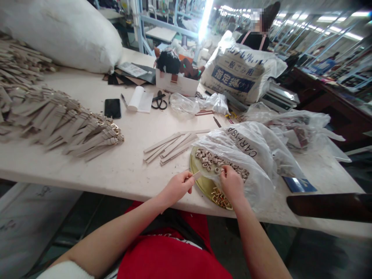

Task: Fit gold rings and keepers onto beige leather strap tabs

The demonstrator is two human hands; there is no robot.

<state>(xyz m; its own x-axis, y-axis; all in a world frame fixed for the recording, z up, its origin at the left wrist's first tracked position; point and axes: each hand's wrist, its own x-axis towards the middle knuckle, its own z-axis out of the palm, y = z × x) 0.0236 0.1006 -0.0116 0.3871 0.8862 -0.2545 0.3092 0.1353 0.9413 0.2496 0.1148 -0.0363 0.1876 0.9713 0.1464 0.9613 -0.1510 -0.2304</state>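
Observation:
My left hand [181, 185] pinches a short pale strap [197, 175], whose end points right over the rim of a round yellow-green tray [194, 157]. Small beige loops [207, 159] fill the upper part of that tray, partly under a clear plastic bag [250, 143]. My right hand [231, 183] has its fingertips closed at the loops; what they grip, if anything, is too small to make out. Gold buckles [221, 198] lie in the tray's lower part, left of my right wrist. Several loose pale straps [174, 147] rest on the table behind my left hand.
Buckled straps [72, 124] are piled at the left below a big white sack [69, 35]. A phone [112, 108], scissors [159, 101] and a white box [177, 83] stand farther back. A blue card [299, 184] lies right; a person [255, 38] is beyond a filled bag [238, 73].

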